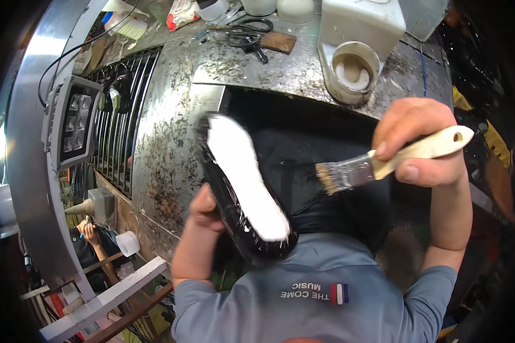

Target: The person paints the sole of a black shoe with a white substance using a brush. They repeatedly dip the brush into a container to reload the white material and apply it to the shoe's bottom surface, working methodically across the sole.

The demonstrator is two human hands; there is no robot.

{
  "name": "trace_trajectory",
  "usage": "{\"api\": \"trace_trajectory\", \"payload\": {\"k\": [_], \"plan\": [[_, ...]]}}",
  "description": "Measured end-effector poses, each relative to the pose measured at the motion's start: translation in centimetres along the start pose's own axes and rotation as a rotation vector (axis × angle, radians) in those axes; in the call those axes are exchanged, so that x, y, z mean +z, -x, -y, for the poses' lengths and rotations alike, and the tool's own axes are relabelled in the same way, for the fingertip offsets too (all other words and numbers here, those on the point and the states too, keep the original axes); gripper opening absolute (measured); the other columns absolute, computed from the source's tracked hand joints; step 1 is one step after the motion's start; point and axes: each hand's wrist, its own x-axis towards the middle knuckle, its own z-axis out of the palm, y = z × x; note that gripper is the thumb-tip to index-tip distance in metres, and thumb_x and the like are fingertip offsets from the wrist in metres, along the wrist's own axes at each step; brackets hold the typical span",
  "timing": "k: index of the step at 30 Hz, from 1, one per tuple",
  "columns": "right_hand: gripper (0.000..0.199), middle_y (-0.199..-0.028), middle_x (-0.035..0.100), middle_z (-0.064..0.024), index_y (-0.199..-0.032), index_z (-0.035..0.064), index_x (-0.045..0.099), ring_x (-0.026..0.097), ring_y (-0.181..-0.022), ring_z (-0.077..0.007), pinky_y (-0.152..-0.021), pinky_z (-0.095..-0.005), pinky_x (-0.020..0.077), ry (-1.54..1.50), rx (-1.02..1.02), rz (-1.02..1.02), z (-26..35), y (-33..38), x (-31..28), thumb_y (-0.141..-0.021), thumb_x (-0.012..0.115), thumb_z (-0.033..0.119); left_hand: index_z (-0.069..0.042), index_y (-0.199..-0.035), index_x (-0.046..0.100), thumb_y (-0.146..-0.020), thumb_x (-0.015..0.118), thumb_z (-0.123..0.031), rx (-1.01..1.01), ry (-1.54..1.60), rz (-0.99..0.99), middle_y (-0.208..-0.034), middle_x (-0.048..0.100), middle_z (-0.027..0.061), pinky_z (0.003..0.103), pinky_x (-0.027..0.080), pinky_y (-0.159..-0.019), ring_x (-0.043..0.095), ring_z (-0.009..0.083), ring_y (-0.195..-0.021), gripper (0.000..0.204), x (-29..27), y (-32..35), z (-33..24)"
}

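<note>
In the centre of the frame the left hand (205,211) grips a black shoe (234,217) from beneath, fingers wrapped around its side, so that the white sole (245,178) faces up and runs diagonally from upper left to lower right. At the right of the frame the right hand (420,140) has its fingers and thumb closed around the pale wooden handle of a flat paintbrush (383,163), whose bristles (328,177) point left and hang just beside the sole, apart from it. Above the hands, along the upper part of the frame, lies a stained metal worktop (257,66). On it stand a round white pot (353,71), a white plastic container (361,22) and black scissors (247,31). A floodlight (71,123) sits at the left edge.
</note>
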Motion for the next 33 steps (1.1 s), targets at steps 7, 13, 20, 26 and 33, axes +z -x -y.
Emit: {"api": "trace_trajectory", "payload": {"k": [7, 13, 20, 26, 33], "plan": [[0.027, -0.088, 0.074, -0.0161, -0.095, -0.0017, 0.075, 0.071, -0.076, -0.0223, -0.069, -0.0312, 0.0555, -0.026, 0.122, -0.05, -0.1, 1.5, -0.9, -0.075, 0.078, 0.018, 0.007, -0.142, 0.048, -0.07, 0.092, -0.021, 0.098, -1.058, -0.564, -0.122, 0.068, 0.0141, 0.038, 0.053, -0.098, 0.068, 0.0237, -0.105, 0.089, -4.9, 2.2, -16.0], [0.028, -0.087, 0.074, -0.0169, -0.095, -0.003, 0.075, 0.071, -0.075, -0.0223, -0.069, -0.0311, 0.0562, -0.004, 0.188, -0.139, -1.3, 2.4, -0.7, -0.077, 0.08, 0.018, 0.001, -0.127, 0.06, -0.078, 0.089, -0.024, 0.263, -1.151, -0.829, -0.099, 0.071, 0.0053, 0.027, 0.055, -0.074, 0.068, 0.0139, -0.08, 0.062, -12.5, 0.2, -27.6], [0.027, -0.087, 0.074, -0.0156, -0.092, -0.0017, 0.077, 0.072, -0.076, -0.022, -0.069, -0.0307, 0.0563, 0.036, 0.331, -0.272, -1.1, 2.6, 0.2, -0.077, 0.081, 0.02, 0.007, -0.136, 0.061, -0.067, 0.092, -0.05, 0.308, -1.642, -1.259, -0.12, 0.071, 0.0187, 0.035, 0.049, -0.098, 0.068, 0.0259, -0.106, 0.094, -27.3, -7.0, -36.4], [0.027, -0.087, 0.075, -0.0148, -0.093, -0.0014, 0.077, 0.073, -0.08, -0.0242, -0.073, -0.0334, 0.0566, 0.098, 0.39, -0.355, -1.1, 3.3, 0.5, -0.078, 0.081, 0.021, 0.004, -0.133, 0.065, -0.066, 0.085, -0.067, 0.331, -1.972, -1.345, -0.126, 0.07, 0.0248, 0.045, 0.048, -0.104, 0.066, 0.0354, -0.119, 0.099, -34.0, -12.7, -39.9], [0.025, -0.1, 0.076, -0.0093, -0.106, 0.0042, 0.078, 0.071, -0.093, -0.0181, -0.082, -0.0312, 0.0552, 0.146, 0.421, -0.398, -1.5, 4.4, 0.9, -0.087, 0.081, 0.019, 0.004, -0.13, 0.067, -0.077, 0.074, -0.072, 0.234, -2.024, -1.213, -0.124, 0.071, 0.0224, 0.044, 0.051, -0.099, 0.068, 0.0367, -0.111, 0.093, -36.8, -13.3, -39.9]]}}
